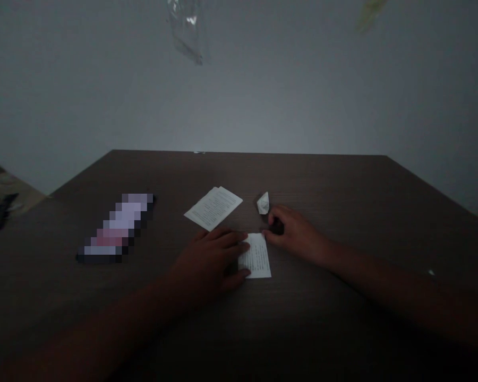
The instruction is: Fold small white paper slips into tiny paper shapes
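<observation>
Left hand (209, 260) lies open-fingered on a small white printed paper sheet (258, 257); right hand (300, 239), fingers curled but parted, could skew it by bumping.

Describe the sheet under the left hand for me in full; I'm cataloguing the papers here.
The sheet is small, white and four-sided, apparently paper, with rows of dark print too small to read. It lies flat on the brown table, nearer the camera than the other printed papers. The left hand covers its left part, fingers on top. The right hand is at its top right corner; whether it touches is unclear.
</observation>
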Available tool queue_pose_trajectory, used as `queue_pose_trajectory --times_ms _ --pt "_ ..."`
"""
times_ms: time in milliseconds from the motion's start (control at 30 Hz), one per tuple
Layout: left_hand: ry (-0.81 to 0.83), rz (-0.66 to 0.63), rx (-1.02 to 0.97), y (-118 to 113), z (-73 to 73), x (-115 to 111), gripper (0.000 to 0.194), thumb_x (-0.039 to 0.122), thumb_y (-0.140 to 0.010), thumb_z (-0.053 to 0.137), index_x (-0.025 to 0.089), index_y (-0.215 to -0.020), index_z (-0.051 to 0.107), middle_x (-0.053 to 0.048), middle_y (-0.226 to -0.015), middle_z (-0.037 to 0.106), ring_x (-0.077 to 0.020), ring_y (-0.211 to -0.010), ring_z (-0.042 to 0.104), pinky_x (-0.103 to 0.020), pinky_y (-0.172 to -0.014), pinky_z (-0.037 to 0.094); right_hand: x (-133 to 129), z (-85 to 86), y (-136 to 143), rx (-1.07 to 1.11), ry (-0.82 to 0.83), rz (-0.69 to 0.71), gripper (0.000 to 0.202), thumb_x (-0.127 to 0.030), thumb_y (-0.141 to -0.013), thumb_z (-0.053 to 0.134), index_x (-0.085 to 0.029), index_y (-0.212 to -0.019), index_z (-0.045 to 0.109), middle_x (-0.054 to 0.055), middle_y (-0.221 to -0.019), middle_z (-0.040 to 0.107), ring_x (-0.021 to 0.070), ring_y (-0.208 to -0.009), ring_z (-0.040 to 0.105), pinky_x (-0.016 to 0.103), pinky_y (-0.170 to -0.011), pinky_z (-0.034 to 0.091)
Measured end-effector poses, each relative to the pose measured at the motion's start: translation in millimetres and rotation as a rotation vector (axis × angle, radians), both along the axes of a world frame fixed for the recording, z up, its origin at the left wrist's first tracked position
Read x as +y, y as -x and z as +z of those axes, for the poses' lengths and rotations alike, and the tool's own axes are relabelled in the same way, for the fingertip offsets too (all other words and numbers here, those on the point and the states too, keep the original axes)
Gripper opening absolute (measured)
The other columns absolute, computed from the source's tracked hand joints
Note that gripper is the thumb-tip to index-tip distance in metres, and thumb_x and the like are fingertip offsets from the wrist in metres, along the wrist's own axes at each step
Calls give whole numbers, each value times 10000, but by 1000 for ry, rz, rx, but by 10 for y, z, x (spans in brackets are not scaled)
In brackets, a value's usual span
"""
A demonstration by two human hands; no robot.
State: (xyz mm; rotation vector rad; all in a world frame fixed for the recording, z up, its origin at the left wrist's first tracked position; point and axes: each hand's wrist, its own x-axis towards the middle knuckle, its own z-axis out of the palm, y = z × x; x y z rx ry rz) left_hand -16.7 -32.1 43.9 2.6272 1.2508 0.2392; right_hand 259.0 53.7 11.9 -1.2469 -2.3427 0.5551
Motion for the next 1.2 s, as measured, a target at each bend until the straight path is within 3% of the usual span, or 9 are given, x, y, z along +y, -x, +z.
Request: queue_pose_trajectory --times_ms 200,400,567,700,967,1067,1200 --pt "15 43 13 -12 -81 39 468 498 -1071 829 271 -1479 799 -119 -1611 756 -402 -1507 665 -646 -1248 553 -146 174 -48 -88 16 127 356 -306 -878 907 -270 -1080 617 92 -1180 749 338 -1133 714 492 -1015 554" --pt "11 56 1 -23 -71 47 474 495 -1032 889 256 -1436 820 -125 -1565 780 -408 -1478 681 -651 -1228 562 -401 353 -32 -181 53 219 469 -347 -792 981 -252 -1098 638 130 -1206 741 380 -1165 706 505 -985 577" --pt "25 44 11 -44 19 13 432 437 -1063 865 237 -1441 806 -121 -1588 769 -407 -1493 674 -662 -1221 573 -421 297 -53 -136 41 234 466 -324 -784 981 -262 -1100 645 113 -1203 748 367 -1153 710 519 -1019 571" --pt "37 51 24 -57 60 -4 437 407 -1067 866 224 -1458 801 -122 -1609 759 -419 -1510 664 -683 -1229 564 -268 185 -51 -87 18 132 375 -285 -838 928 -275 -1031 607 87 -1143 766 351 -1124 732 521 -1029 554" --pt "48 56 49 -53 36 18 458 449 -1058 868 246 -1463 800 -122 -1622 750 -427 -1523 652 -687 -1229 563 -9 15 41 -54 18 -58 297 -286 -909 873 -277 -935 577 50 -986 737 264 -867 693 404 -820 508" --pt "53 63 44 -49 28 14 452 440 -1056 862 243 -1459 800 -123 -1619 750 -426 -1525 653 -685 -1226 565 0 18 26 -53 16 -44 286 -303 -929 873 -274 -947 589 55 -994 745 268 -892 698 414 -846 514" --pt "31 62 43 -56 25 2 468 477 -1060 843 250 -1466 795 -130 -1616 754 -427 -1520 653 -678 -1213 566 -55 119 -36 -97 1 94 393 -380 -858 956 -283 -1034 618 93 -1148 771 350 -1100 720 495 -955 556"
